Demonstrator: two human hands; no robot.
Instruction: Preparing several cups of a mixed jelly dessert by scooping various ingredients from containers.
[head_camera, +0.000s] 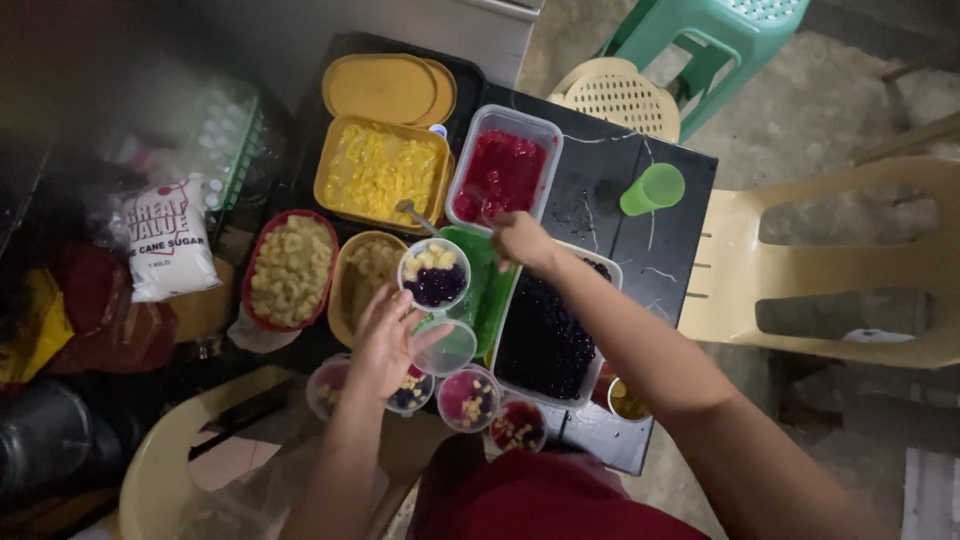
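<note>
Cup (435, 274) of yellow chunks and dark purple pearls stands near the middle of the black table (670, 250), on the edge of a green tray (487, 290). It sits just beyond my left hand (385, 345), whose fingers (375, 305) are spread and lifted, palm open, not touching the cup; the fingertips reach almost to its near rim. An empty clear cup (447, 348) lies just to the right of that hand, close to my thumb.

My right hand (518, 240) is past the filled cup, over the near edge of a clear tub of red jelly (503, 175). Its fingers are curled together around something small, probably a spoon handle, though I cannot tell for sure.

Beside my right forearm a long tub of black pearls (545, 335) runs toward the near edge. Along that near edge stand three filled cups (468, 398), part hidden by my left wrist. At the left edge are a red bowl of banana slices (290, 268) and a yellow tub of corn-coloured shreds (382, 172) with a spoon in it. A green tumbler (652, 188) stands toward the far right corner. A bag of sugar (168, 240) lies off the table to the left.
</note>
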